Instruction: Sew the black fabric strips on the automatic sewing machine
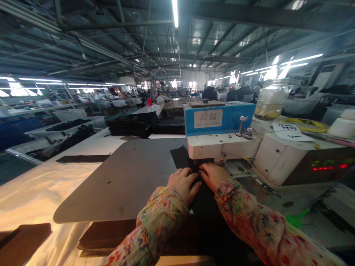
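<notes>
A strip of black fabric (179, 158) runs across the grey metal plate (119, 177) and under the head of a white and blue machine (219, 122). My left hand (183, 184) rests on the fabric just in front of the machine head, its fingers bent and gripping the cloth. Close beside it, my right hand (213, 176) pinches the same fabric between thumb and fingers. The fingertips of both hands nearly meet at the fabric under the machine's front edge. More black cloth hangs down between my forearms toward me.
Stacks of black pieces (133, 123) lie behind the plate, and brown-looking stacks (105, 236) lie below its front edge. On the right stand a control box (299, 159) with red lit digits, a glass jar (271, 99) and a white bottle (343, 123). A green object (298, 218) lies near my right sleeve.
</notes>
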The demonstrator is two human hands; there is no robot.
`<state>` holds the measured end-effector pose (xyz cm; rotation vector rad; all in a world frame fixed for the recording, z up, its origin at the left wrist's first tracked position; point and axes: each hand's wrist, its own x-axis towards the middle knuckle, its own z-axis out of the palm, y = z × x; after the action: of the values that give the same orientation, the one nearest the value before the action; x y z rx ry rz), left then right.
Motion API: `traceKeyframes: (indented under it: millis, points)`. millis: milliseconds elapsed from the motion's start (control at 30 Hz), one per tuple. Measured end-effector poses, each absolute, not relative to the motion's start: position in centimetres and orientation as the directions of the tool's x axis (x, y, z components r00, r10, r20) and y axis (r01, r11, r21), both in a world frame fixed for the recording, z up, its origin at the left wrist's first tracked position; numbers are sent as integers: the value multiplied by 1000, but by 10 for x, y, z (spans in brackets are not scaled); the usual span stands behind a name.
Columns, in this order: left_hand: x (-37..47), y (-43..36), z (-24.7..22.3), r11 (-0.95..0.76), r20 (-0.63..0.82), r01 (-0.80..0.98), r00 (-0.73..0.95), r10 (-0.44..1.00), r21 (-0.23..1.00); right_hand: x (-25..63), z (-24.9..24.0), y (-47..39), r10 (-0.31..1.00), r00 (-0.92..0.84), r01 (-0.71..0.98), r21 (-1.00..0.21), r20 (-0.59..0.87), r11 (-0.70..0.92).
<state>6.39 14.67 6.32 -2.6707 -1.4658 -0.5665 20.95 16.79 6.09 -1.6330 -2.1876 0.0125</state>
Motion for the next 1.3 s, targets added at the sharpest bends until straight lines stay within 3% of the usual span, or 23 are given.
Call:
traceKeyframes:
  millis: [1300]
  points:
    - [65, 146, 66, -531, 311, 836, 472, 825, 137, 210, 60, 168, 916, -229, 919, -239, 328, 315]
